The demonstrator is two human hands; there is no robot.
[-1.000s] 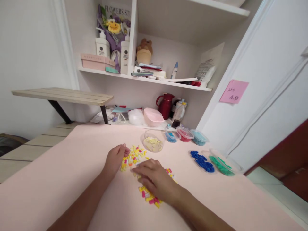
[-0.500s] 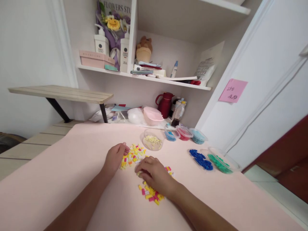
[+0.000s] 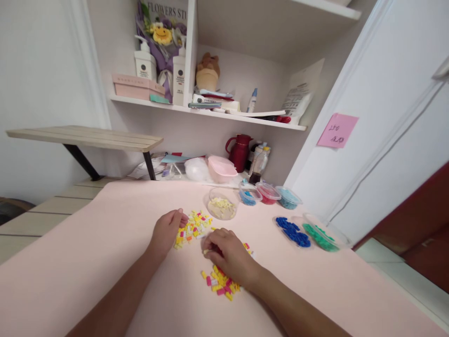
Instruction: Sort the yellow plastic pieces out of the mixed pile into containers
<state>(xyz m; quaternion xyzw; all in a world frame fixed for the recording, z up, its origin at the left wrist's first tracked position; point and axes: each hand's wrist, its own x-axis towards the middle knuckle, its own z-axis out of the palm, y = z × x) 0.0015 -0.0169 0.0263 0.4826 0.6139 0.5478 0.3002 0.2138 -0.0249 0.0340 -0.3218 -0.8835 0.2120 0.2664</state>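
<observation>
A scatter of small yellow, pink and white bricks (image 3: 194, 227) lies on the pink mat (image 3: 105, 243). My left hand (image 3: 166, 231) rests at the pile's left edge, fingers curled and touching the bricks. My right hand (image 3: 226, 255) sits on the pile's lower right part, fingertips pinched together on a small pale brick at its left side. More bricks (image 3: 220, 283) lie just below that hand. A clear bowl with pale yellow bricks (image 3: 221, 208) stands just beyond the pile.
Small tubs of blue (image 3: 249, 194), red (image 3: 268, 193) and light blue bricks (image 3: 288, 197) stand at the back right. Lids hold dark blue (image 3: 293, 231) and green bricks (image 3: 321, 236). A red jug (image 3: 240, 152), pink bowl (image 3: 220, 168) and wooden shelf (image 3: 87, 136) lie behind.
My right hand has drawn back toward me and curled from flat fingers into a pinch. The left hand has stayed put. The view has shifted slightly.
</observation>
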